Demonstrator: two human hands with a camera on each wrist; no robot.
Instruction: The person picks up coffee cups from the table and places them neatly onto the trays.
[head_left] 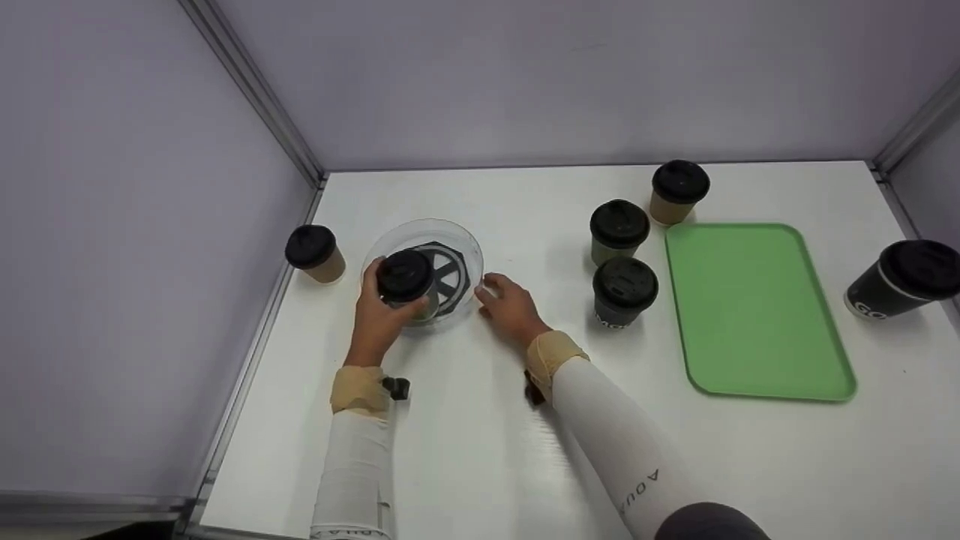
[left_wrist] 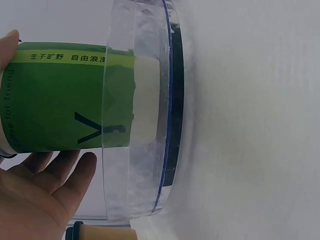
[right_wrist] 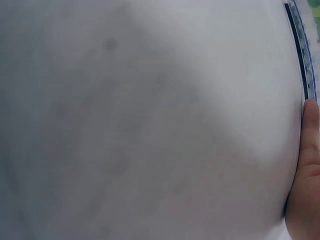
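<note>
My left hand (head_left: pixel 377 319) grips a green paper coffee cup (left_wrist: pixel 60 105) with a black lid (head_left: pixel 405 274), thumb on one side and fingers on the other. The cup stands upright, its lower part behind the wall of a clear round dish (left_wrist: pixel 142 197) in the left wrist view. Under the dish's clear bottom shows a dark spoked pattern (head_left: pixel 448 277). At the dish's right rim, my right hand (head_left: pixel 514 309) touches the edge with extended fingers; its thumb (right_wrist: pixel 311 125) lies against the rim in the right wrist view.
A brown lidded cup (head_left: pixel 326 264) stands left of the dish. To the right are a dark cup (head_left: pixel 619 311), a greenish cup (head_left: pixel 615 251) and a brown cup (head_left: pixel 671 210). Beyond them lies a green tray (head_left: pixel 757 307), with a tall black cup (head_left: pixel 885 292) at far right. Walls enclose the table.
</note>
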